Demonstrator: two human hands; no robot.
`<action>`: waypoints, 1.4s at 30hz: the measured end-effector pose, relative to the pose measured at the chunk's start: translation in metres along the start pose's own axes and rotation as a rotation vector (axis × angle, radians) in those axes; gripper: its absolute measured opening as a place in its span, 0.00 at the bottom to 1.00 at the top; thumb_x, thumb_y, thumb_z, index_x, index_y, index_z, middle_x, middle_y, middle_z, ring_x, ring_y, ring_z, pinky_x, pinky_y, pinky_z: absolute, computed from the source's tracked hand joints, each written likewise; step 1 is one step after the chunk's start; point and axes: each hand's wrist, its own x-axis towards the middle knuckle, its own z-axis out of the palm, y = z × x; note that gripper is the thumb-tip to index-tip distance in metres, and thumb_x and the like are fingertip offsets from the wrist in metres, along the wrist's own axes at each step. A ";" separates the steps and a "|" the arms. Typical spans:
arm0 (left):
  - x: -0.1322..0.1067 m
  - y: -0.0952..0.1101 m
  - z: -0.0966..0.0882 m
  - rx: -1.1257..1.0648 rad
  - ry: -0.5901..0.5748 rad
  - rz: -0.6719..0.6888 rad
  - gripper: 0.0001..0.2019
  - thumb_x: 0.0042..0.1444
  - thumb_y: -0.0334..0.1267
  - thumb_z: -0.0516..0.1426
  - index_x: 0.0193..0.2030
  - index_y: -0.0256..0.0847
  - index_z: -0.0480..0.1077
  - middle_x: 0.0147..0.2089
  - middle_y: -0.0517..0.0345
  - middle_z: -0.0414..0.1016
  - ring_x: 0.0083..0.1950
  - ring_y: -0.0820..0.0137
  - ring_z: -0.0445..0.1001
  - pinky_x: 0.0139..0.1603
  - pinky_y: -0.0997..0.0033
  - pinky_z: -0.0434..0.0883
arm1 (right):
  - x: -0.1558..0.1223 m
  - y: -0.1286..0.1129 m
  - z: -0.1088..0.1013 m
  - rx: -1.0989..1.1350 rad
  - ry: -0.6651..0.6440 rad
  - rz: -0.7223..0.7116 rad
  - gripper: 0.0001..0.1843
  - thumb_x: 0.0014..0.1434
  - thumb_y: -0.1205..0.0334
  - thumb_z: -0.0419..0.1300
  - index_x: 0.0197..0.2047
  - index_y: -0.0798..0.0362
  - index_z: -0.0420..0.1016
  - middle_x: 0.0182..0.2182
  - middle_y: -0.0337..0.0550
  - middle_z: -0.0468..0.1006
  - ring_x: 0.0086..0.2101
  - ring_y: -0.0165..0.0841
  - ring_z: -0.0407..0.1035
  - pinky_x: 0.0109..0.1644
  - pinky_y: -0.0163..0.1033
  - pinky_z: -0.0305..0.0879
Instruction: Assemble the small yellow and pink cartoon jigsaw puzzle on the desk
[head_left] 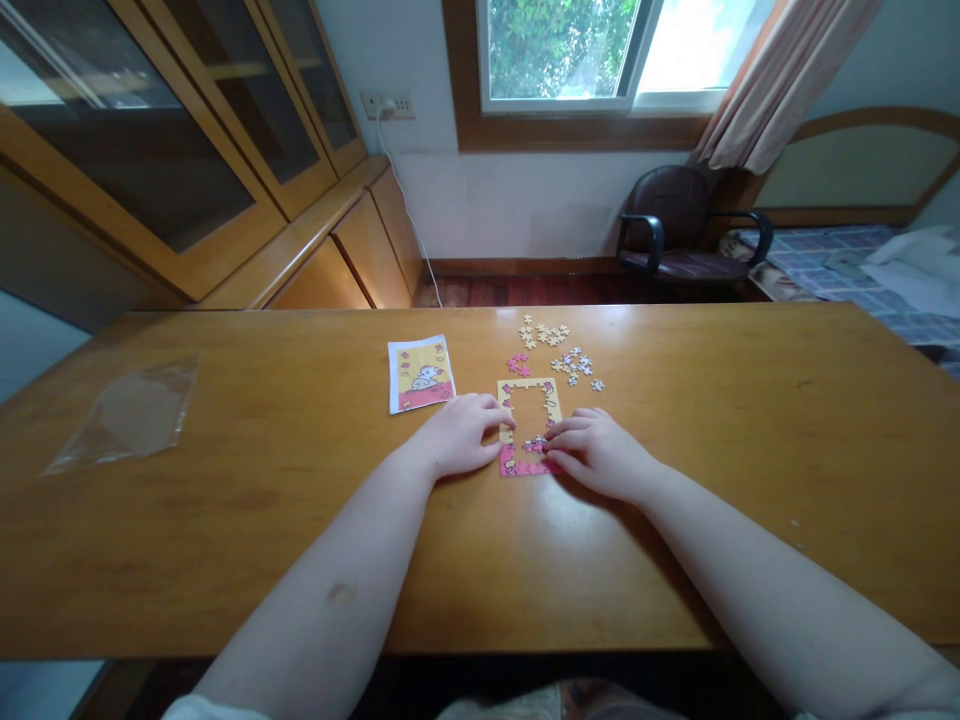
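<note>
A small jigsaw puzzle (529,397) lies on the wooden table (300,500), its yellow and pink border joined and its middle hollow. My left hand (459,436) rests flat on the table at the puzzle's left edge, fingers stretched toward it. My right hand (596,452) lies at the puzzle's lower right corner, fingertips pressed onto a piece in the pink bottom row. Loose pieces sit beyond the puzzle: a pink clump (518,365), a pale yellow group (543,334) and a white group (574,366).
A printed reference picture (420,373) lies left of the puzzle. A clear plastic bag (127,413) is at the table's far left. Behind the table are wooden cabinets (187,150), a dark armchair (686,235), a window and a bed at right.
</note>
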 end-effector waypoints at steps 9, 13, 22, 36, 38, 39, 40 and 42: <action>0.000 0.004 0.002 0.008 -0.034 0.012 0.20 0.48 0.31 0.55 0.49 0.49 0.72 0.44 0.54 0.72 0.47 0.61 0.70 0.51 0.60 0.66 | -0.001 -0.004 -0.001 -0.012 -0.024 -0.008 0.14 0.62 0.56 0.54 0.43 0.46 0.79 0.43 0.44 0.79 0.40 0.36 0.67 0.47 0.44 0.58; 0.000 0.005 0.001 -0.002 -0.036 -0.003 0.19 0.48 0.32 0.55 0.48 0.49 0.73 0.44 0.54 0.72 0.47 0.61 0.70 0.52 0.61 0.66 | -0.001 -0.006 -0.001 0.001 -0.035 -0.013 0.14 0.62 0.55 0.54 0.44 0.46 0.79 0.42 0.44 0.79 0.40 0.35 0.68 0.47 0.44 0.58; 0.000 0.003 0.003 0.012 -0.025 0.021 0.19 0.48 0.30 0.54 0.47 0.47 0.73 0.44 0.54 0.72 0.46 0.62 0.70 0.50 0.61 0.66 | -0.001 -0.016 0.000 -0.017 -0.084 -0.044 0.16 0.62 0.56 0.54 0.50 0.46 0.76 0.48 0.44 0.77 0.44 0.37 0.66 0.49 0.44 0.58; 0.001 0.003 0.004 -0.001 -0.011 0.028 0.17 0.49 0.33 0.55 0.47 0.47 0.72 0.44 0.54 0.72 0.47 0.62 0.70 0.51 0.61 0.66 | -0.001 -0.021 0.004 -0.031 -0.105 -0.052 0.19 0.61 0.54 0.55 0.55 0.47 0.72 0.52 0.44 0.74 0.46 0.40 0.63 0.53 0.47 0.57; 0.001 0.003 0.004 0.006 -0.020 0.030 0.16 0.49 0.34 0.56 0.47 0.47 0.72 0.44 0.55 0.72 0.47 0.62 0.70 0.52 0.61 0.65 | -0.001 -0.021 0.005 -0.032 -0.104 -0.059 0.19 0.61 0.55 0.55 0.55 0.47 0.72 0.51 0.45 0.74 0.47 0.40 0.63 0.52 0.47 0.57; 0.002 0.003 0.004 0.011 -0.026 0.030 0.16 0.50 0.34 0.55 0.47 0.47 0.72 0.44 0.55 0.72 0.47 0.62 0.69 0.52 0.61 0.65 | -0.001 -0.020 0.005 -0.033 -0.103 -0.063 0.19 0.61 0.55 0.55 0.55 0.47 0.72 0.51 0.45 0.74 0.47 0.40 0.63 0.52 0.47 0.57; 0.002 0.003 0.003 0.017 -0.031 0.030 0.16 0.50 0.35 0.55 0.47 0.46 0.72 0.44 0.55 0.72 0.48 0.62 0.69 0.52 0.61 0.65 | -0.001 -0.020 0.006 -0.034 -0.102 -0.065 0.19 0.61 0.55 0.55 0.54 0.48 0.72 0.51 0.45 0.74 0.47 0.40 0.63 0.52 0.47 0.58; 0.001 0.004 0.003 0.027 -0.036 0.029 0.16 0.51 0.35 0.55 0.47 0.46 0.72 0.45 0.55 0.72 0.48 0.62 0.69 0.52 0.61 0.65 | -0.001 -0.019 0.006 -0.035 -0.101 -0.066 0.18 0.61 0.54 0.55 0.53 0.47 0.73 0.50 0.46 0.74 0.47 0.40 0.63 0.52 0.47 0.58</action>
